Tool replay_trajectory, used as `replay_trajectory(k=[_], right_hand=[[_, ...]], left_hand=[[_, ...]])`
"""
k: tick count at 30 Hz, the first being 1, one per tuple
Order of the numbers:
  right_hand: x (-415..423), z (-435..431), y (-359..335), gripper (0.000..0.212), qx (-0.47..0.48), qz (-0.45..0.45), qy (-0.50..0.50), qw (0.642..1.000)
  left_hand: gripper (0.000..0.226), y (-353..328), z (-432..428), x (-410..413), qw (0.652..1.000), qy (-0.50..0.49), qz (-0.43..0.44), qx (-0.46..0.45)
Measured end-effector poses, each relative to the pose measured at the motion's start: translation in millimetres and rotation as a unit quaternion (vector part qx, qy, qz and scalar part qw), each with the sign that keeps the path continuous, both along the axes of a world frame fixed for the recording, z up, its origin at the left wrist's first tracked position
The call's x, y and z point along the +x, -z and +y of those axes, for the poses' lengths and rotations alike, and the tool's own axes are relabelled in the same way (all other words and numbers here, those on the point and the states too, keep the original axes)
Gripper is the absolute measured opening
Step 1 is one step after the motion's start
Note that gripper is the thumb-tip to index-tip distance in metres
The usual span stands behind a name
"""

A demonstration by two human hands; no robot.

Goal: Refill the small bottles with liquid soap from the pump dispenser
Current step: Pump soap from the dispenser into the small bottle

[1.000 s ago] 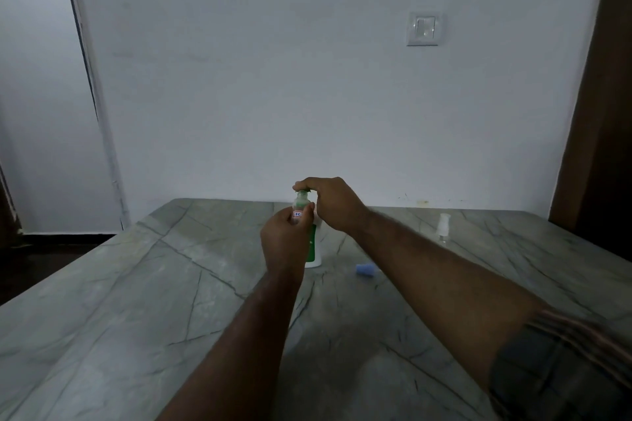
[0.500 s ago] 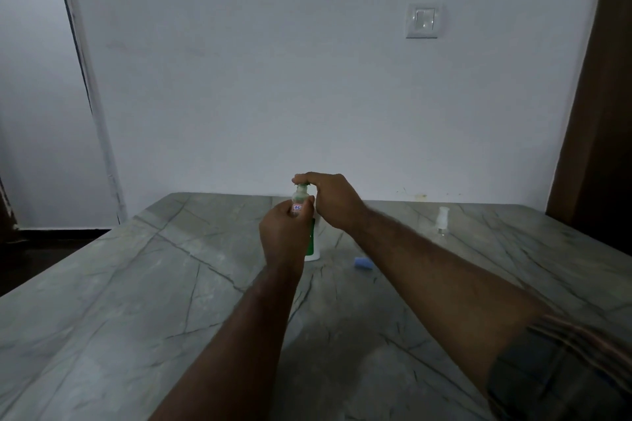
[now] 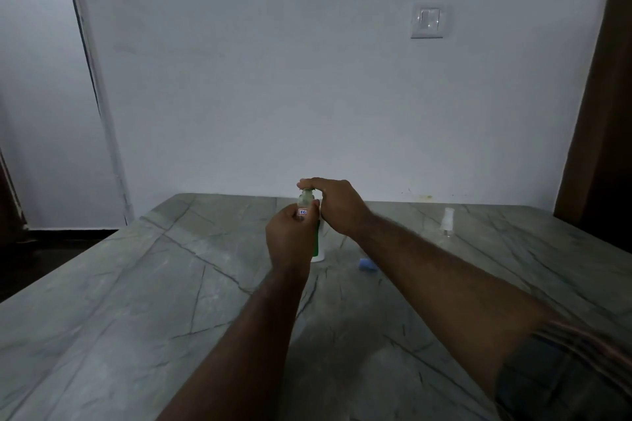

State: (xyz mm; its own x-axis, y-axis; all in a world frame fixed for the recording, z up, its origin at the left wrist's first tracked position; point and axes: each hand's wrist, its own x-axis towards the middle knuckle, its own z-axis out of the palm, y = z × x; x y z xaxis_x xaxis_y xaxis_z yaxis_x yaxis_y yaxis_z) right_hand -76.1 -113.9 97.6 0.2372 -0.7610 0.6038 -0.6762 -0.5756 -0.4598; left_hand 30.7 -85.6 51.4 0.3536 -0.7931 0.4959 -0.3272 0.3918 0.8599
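Gripping the small bottle point(image 3: 305, 204) in the left hand point(image 3: 290, 237), fingers and thumb curling round its lower part and its red-and-blue label; holding it upright and clear of the desk point(image 3: 136, 301), its mouth sitting just under the front of the pump head; not possible to tell whether mouth and spout are touching. Arching the right hand point(image 3: 338, 207) over the top of the pump dispenser point(image 3: 318, 246); bending the forefinger across the pump head and resting it there from above; tucking the thumb in beside the small bottle's neck. Standing on the desk directly behind the left hand: the pump dispenser, showing only a strip of green and white body and its base, both hands hiding the rest. Lying on the desk just right of that base, under the right forearm: a little blue cap point(image 3: 367, 264). Standing farther right and well apart, towards the far edge of the desk: a clear spray bottle point(image 3: 447, 223) wearing a white top. Sitting on the pale wall point(image 3: 239, 79) above: a light switch point(image 3: 430, 20). Showing at the lower right corner: a dark striped sleeve point(image 3: 564, 372).
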Motion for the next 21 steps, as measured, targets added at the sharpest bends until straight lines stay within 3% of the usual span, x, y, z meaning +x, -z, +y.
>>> replay_trajectory(k=[4,10,15,21], right_hand=[[-1.9,-4.4,-20.5,0.053,-0.010,0.052,0.012,0.999],[0.4,-0.1,-2.2,0.053,-0.005,0.000,0.006,1.000],[-1.1,-4.6,-24.2,0.053,-0.003,0.074,0.019,0.997],[-0.3,1.6,-5.4,0.054,0.004,0.012,0.008,1.000]], left_hand=[[0.031,0.1,-2.9,1.8,1.000,0.005,0.007,-0.008],[0.030,2.5,-4.2,0.9,1.000,-0.001,-0.003,-0.014],[0.029,2.0,-4.3,1.9,1.000,0.005,0.011,-0.006],[0.026,2.3,-0.1,0.5,1.000,0.004,0.000,-0.004]])
